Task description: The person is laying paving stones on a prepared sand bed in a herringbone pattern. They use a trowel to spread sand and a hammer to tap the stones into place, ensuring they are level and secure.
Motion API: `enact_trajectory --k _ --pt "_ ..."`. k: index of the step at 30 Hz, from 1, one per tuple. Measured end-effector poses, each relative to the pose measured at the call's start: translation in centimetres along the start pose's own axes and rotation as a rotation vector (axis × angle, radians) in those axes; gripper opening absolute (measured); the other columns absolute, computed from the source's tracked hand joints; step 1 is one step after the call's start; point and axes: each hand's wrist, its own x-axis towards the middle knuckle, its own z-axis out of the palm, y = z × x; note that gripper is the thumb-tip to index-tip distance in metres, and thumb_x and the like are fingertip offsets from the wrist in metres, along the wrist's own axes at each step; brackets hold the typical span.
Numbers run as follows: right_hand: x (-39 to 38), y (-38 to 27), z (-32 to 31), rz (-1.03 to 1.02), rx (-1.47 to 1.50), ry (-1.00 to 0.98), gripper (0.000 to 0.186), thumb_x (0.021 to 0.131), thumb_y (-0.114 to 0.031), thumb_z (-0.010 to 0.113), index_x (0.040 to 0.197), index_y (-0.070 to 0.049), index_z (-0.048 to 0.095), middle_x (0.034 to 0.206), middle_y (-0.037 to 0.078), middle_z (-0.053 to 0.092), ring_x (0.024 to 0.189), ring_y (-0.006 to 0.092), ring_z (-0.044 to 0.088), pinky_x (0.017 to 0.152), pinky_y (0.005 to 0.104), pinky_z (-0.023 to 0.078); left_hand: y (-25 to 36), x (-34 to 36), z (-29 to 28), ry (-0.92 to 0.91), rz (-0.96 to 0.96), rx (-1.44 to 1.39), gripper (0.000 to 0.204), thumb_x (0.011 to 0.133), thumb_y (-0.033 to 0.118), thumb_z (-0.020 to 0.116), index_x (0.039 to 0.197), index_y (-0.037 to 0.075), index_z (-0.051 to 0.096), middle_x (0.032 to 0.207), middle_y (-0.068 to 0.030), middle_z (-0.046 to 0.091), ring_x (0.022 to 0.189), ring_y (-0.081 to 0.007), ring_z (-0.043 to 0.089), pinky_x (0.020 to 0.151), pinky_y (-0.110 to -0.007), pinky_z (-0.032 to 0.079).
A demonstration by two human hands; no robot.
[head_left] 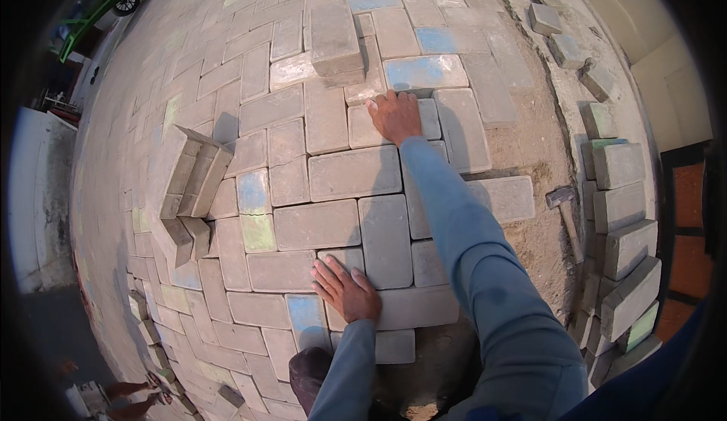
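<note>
My right hand point(395, 118) is on a grey paver point(429, 122) just below a blue-marked paver point(424, 73), its fingers curled over that paver's upper edge. My left hand point(341, 288) lies palm down with fingers spread on the pavers lower in the view, beside a long grey paver point(416, 307) and above another blue-marked one point(307, 315). Both forearms wear blue-grey sleeves. A rubber-or-metal-headed hammer point(564, 213) rests on the sandy strip point(530, 148) to the right of my hands.
Loose pavers stand in a stack point(193, 175) at left, lie at centre top point(333, 35) and line the right side point(625, 243) along a wall point(666, 88). A green cart point(83, 23) is at top left. Another person's legs point(129, 406) show at lower left.
</note>
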Motion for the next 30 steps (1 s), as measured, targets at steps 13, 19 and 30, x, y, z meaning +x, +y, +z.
enact_trajectory --k 13,19,30 --pt "-2.7 14.1 -4.7 -0.041 0.035 0.186 0.021 0.100 -0.026 0.064 0.104 -0.006 0.070 0.101 0.017 0.060 0.093 0.0360 0.061 0.084 0.0492 0.049 -0.1 -0.4 1.1 0.027 -0.013 0.017 0.068 0.107 0.030 0.038 0.165 0.001 0.017 0.171 -0.0261 0.014 0.160 -0.0411 0.011 0.128 -0.054 0.005" --pt "-1.8 13.2 -5.4 0.010 -0.033 0.070 0.020 0.100 -0.027 0.064 0.102 -0.008 0.070 0.098 0.014 0.060 0.088 0.0355 0.059 0.081 0.0481 0.049 0.1 -0.1 1.0 -0.004 -0.040 0.009 0.068 0.107 0.031 0.037 0.165 0.001 0.018 0.171 -0.0255 0.015 0.160 -0.0408 0.010 0.129 -0.053 0.004" --pt "-3.2 13.3 -5.5 0.085 -0.086 -0.007 0.024 0.101 -0.029 0.063 0.111 -0.009 0.072 0.105 0.013 0.060 0.105 0.0339 0.058 0.093 0.0472 0.044 0.3 -0.6 1.0 0.008 -0.017 0.011 0.068 0.108 0.030 0.040 0.166 0.002 0.017 0.172 -0.0243 0.012 0.160 -0.0402 0.008 0.129 -0.053 0.003"
